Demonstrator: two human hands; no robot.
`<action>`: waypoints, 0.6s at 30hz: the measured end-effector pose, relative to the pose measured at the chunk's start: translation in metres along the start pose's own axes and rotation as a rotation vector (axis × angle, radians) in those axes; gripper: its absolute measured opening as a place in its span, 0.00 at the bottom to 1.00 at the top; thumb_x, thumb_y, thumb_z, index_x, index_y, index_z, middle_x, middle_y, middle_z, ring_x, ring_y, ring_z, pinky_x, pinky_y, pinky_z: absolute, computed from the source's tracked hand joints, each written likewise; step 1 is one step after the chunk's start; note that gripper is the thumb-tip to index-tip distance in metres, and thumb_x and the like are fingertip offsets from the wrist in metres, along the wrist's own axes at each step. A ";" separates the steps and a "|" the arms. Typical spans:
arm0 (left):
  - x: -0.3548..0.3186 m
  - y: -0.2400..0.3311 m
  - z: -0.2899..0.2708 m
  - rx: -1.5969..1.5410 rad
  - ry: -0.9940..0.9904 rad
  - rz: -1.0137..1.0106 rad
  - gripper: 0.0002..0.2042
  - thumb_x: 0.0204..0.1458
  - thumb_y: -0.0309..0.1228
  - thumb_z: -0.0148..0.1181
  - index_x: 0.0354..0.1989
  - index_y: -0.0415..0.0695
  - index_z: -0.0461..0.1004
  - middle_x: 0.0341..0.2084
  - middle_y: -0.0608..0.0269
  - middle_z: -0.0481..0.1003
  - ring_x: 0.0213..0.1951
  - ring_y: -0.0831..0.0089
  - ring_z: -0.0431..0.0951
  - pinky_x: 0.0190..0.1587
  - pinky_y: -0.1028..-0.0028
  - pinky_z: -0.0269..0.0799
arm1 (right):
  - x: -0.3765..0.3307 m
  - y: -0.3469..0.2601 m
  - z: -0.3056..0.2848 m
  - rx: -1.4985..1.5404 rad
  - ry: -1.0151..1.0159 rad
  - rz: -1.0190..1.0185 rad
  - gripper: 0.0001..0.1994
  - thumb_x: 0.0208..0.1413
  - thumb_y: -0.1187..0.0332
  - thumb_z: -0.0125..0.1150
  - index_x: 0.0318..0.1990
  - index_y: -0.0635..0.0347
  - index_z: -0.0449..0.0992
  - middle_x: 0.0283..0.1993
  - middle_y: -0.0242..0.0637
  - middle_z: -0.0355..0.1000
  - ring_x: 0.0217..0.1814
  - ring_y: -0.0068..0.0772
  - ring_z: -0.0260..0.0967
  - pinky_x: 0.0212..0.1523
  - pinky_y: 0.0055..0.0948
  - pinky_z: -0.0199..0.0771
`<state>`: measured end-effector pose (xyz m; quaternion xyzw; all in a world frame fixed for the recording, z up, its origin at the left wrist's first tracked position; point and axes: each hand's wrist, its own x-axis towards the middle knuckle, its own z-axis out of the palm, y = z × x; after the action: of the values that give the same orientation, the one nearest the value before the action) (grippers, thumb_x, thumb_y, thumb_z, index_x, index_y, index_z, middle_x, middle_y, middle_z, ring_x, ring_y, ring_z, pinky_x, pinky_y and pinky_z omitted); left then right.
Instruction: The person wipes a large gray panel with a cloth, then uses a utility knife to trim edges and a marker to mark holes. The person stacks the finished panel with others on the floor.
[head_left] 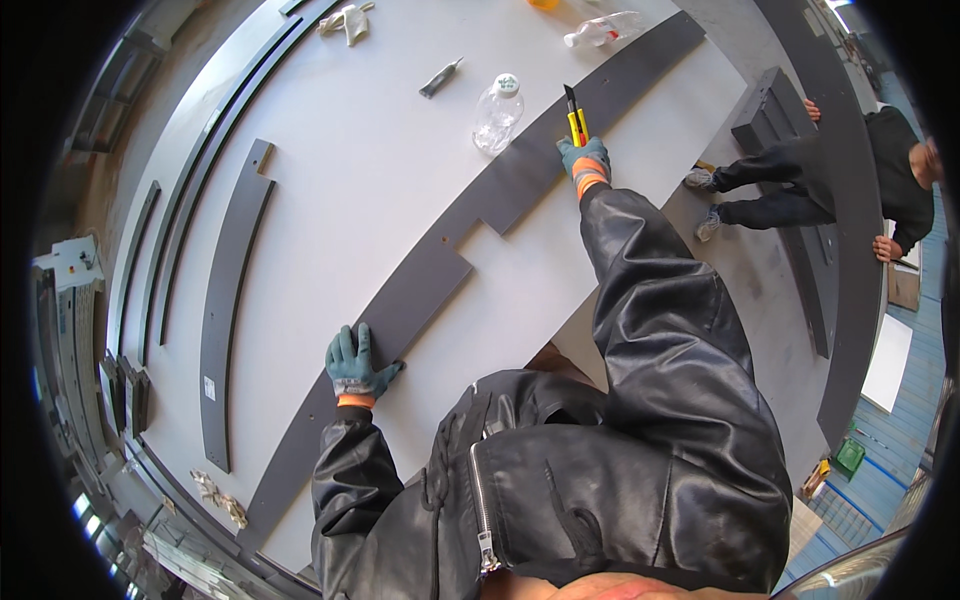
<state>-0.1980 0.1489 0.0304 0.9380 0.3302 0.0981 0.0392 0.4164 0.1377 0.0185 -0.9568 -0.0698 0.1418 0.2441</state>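
A long dark grey board [405,290] with a notch in its near edge lies slantwise across the light tabletop [340,210]. My left hand [356,362], in a grey-green glove, rests on the board's left part with fingers spread and thumb out. My gloved right hand [586,162] is closed around a yellow utility knife [577,124], over the board's right part. The knife's dark blade points away from me. Just left of the knife is a clear plastic bottle [497,115] with a white cap, near the board's far edge.
A shorter notched board [222,310] and several narrow dark strips [187,190] lie on the left. Farther back are a small tube [440,78], a pale glove [348,22] and another bottle [602,30]. At right, another person [895,165] grips a large dark panel [855,290].
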 end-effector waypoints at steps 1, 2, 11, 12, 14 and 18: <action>-0.003 -0.002 0.000 0.006 -0.006 -0.004 0.55 0.30 0.59 0.82 0.70 0.45 0.70 0.63 0.38 0.70 0.61 0.40 0.72 0.62 0.44 0.68 | -0.004 -0.001 0.002 0.005 0.002 -0.006 0.35 0.49 0.45 0.79 0.56 0.62 0.79 0.56 0.54 0.81 0.58 0.58 0.81 0.59 0.50 0.80; -0.006 -0.005 0.000 0.012 -0.013 -0.008 0.55 0.31 0.59 0.82 0.71 0.45 0.69 0.64 0.38 0.70 0.62 0.40 0.72 0.63 0.44 0.67 | -0.005 -0.002 0.003 0.017 -0.017 -0.012 0.34 0.49 0.45 0.79 0.55 0.62 0.80 0.56 0.55 0.81 0.58 0.58 0.81 0.59 0.49 0.80; 0.007 -0.010 0.014 0.055 -0.006 0.008 0.53 0.36 0.60 0.79 0.72 0.47 0.69 0.66 0.40 0.69 0.64 0.41 0.71 0.65 0.46 0.66 | 0.012 0.014 0.000 0.009 0.048 -0.065 0.32 0.49 0.45 0.79 0.52 0.62 0.83 0.52 0.55 0.83 0.55 0.58 0.82 0.55 0.50 0.82; 0.004 -0.013 0.012 0.066 -0.012 -0.002 0.53 0.36 0.61 0.79 0.73 0.48 0.69 0.66 0.40 0.69 0.64 0.41 0.70 0.65 0.46 0.66 | 0.007 0.007 0.005 0.010 0.047 -0.065 0.32 0.49 0.44 0.78 0.51 0.61 0.83 0.52 0.54 0.83 0.55 0.58 0.82 0.55 0.50 0.82; 0.008 -0.015 0.014 0.066 0.003 0.005 0.53 0.37 0.61 0.78 0.74 0.48 0.68 0.67 0.41 0.69 0.64 0.41 0.70 0.65 0.46 0.66 | 0.011 0.002 0.013 -0.007 0.093 -0.076 0.31 0.49 0.42 0.78 0.49 0.60 0.84 0.51 0.51 0.84 0.55 0.58 0.82 0.55 0.49 0.81; 0.029 -0.019 0.019 0.068 -0.072 -0.042 0.55 0.39 0.66 0.75 0.76 0.50 0.65 0.69 0.42 0.65 0.69 0.41 0.65 0.71 0.45 0.59 | 0.050 0.012 0.010 0.148 0.059 -0.320 0.22 0.47 0.44 0.75 0.33 0.56 0.85 0.28 0.43 0.80 0.35 0.46 0.81 0.39 0.49 0.77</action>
<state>-0.1835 0.1814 0.0137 0.9346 0.3511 0.0522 0.0212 0.4618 0.1412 -0.0075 -0.9167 -0.2031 0.0780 0.3353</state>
